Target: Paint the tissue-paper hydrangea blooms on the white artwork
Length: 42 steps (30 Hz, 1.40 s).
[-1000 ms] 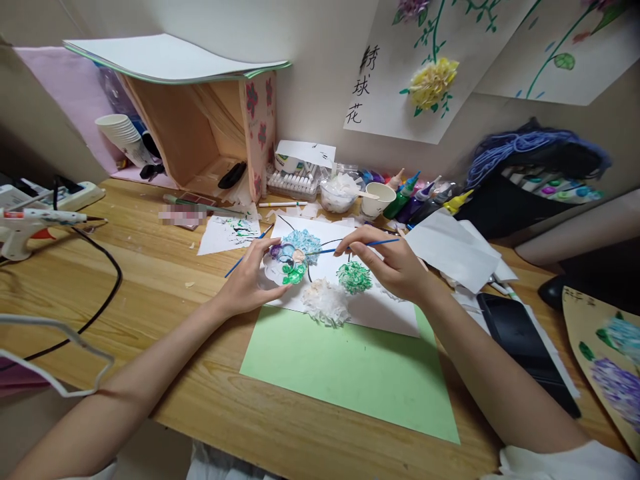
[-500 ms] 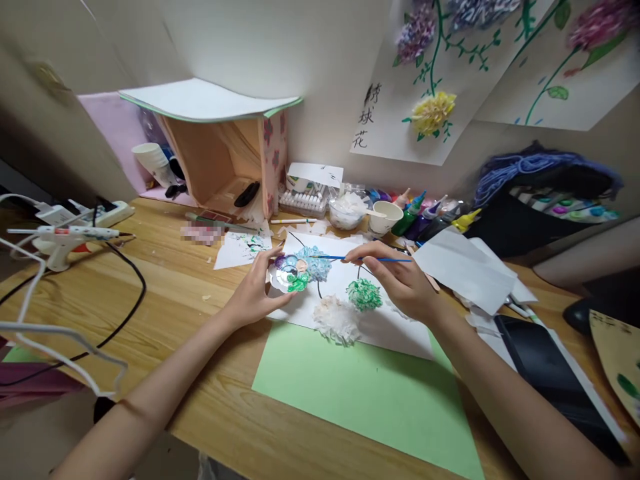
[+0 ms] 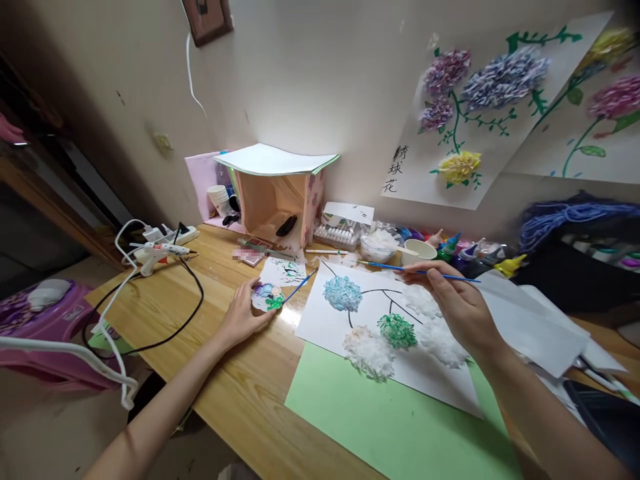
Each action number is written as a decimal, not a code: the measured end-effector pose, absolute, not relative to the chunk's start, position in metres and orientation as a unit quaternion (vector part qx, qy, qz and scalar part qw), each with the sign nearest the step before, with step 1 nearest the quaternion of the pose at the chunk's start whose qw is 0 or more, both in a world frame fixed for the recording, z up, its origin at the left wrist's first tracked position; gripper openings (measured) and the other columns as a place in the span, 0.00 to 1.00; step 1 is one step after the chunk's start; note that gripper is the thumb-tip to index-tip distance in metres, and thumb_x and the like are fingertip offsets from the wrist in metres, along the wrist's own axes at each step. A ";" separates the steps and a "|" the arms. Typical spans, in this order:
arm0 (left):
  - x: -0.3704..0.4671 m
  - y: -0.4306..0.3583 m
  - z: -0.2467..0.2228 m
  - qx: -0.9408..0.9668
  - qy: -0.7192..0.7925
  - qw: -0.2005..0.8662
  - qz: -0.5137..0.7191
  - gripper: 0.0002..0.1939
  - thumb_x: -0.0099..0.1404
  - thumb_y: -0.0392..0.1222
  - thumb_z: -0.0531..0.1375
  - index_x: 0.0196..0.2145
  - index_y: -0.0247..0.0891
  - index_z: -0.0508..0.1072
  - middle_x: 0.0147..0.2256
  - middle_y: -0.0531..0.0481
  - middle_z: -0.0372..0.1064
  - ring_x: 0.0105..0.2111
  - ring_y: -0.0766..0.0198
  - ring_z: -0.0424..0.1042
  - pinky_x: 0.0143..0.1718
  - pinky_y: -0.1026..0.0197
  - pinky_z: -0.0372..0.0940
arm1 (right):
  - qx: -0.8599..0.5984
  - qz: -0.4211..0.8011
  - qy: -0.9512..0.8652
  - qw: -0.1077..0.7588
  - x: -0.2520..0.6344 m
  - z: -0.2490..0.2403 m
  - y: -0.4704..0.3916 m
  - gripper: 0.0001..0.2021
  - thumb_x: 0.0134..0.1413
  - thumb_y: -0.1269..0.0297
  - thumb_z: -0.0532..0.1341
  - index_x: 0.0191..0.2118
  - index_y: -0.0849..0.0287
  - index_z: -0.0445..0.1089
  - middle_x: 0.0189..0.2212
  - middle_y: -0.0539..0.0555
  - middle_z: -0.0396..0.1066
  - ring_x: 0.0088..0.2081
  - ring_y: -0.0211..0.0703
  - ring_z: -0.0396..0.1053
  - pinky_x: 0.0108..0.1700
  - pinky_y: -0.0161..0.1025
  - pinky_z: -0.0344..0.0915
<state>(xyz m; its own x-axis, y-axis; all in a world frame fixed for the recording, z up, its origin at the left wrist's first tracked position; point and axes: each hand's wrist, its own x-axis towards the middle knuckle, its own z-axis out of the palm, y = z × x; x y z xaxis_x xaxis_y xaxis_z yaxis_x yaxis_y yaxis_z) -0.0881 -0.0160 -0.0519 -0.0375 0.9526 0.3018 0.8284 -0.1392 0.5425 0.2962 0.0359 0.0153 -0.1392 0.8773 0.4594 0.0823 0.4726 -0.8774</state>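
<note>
My left hand (image 3: 246,308) grips the left edge of a small round paint palette (image 3: 267,298) with purple, peach and green paint, at the left of the white paper. A second blue paintbrush (image 3: 299,288) slants up from beside the palette's right edge. My right hand (image 3: 453,297) pinches a blue paintbrush (image 3: 395,267), its tip pointing left over the far part of the white paper (image 3: 313,327). On that paper are a light blue crumpled-paper flower (image 3: 343,293), a green one (image 3: 397,331), a pale peach-white one (image 3: 370,353) and white ones (image 3: 443,341), joined by black stems.
Green paper (image 3: 360,413) lies under the white sheet. A paper cup (image 3: 419,251), a bowl of white scraps (image 3: 380,245) and paint bottles (image 3: 449,247) stand behind. A glue gun (image 3: 153,257) with cables is at left. Flower pictures (image 3: 450,133) hang on the wall.
My left hand and the palette have moved left, off the white paper. My right hand has drawn the brush away from the palette. The camera view has shifted, showing more at left.
</note>
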 end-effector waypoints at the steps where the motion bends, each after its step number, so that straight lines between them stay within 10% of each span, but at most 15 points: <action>1: -0.089 -0.017 -0.053 0.690 0.650 0.094 0.305 0.36 0.56 0.52 0.63 0.57 0.36 0.57 0.54 0.36 0.63 0.55 0.47 0.64 0.57 0.42 0.59 | -0.357 0.362 -0.664 0.549 0.297 0.016 0.036 0.11 0.62 0.56 0.55 0.42 0.49 0.74 0.41 0.54 0.72 0.42 0.47 0.72 0.46 0.44 0.73; 25: 0.029 0.096 -0.028 0.749 0.625 0.120 0.185 0.10 0.58 0.32 0.52 0.33 0.34 0.73 0.36 0.37 0.76 0.42 0.48 0.74 0.44 0.53 0.66 | -0.371 0.303 -0.593 0.647 0.332 0.069 0.034 0.13 0.59 0.51 0.57 0.36 0.54 0.71 0.34 0.52 0.75 0.38 0.41 0.75 0.39 0.37 0.72; 31: 0.042 0.137 -0.021 0.807 0.530 0.153 0.212 0.14 0.60 0.33 0.52 0.39 0.35 0.76 0.46 0.41 0.75 0.48 0.53 0.72 0.52 0.54 0.63 | -0.388 0.274 -0.588 0.655 0.342 0.079 0.031 0.14 0.59 0.49 0.56 0.36 0.53 0.71 0.33 0.52 0.76 0.37 0.42 0.75 0.39 0.39 0.73; 42: 0.057 0.184 -0.014 0.860 0.442 0.220 0.131 0.12 0.55 0.44 0.58 0.30 0.37 0.79 0.34 0.45 0.79 0.35 0.57 0.75 0.37 0.64 0.65 | -0.389 0.287 -0.571 0.663 0.353 0.082 0.033 0.14 0.57 0.48 0.58 0.35 0.54 0.72 0.34 0.52 0.77 0.36 0.42 0.76 0.38 0.38 0.73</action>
<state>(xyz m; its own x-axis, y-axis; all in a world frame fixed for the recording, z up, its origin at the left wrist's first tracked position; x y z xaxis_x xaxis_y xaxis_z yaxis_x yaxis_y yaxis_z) 0.0566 0.1836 -0.0142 0.5748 0.8177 0.0299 0.7028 -0.5122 0.4937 0.3533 0.0333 0.0821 0.1824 0.8256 0.5339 0.0632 0.5321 -0.8443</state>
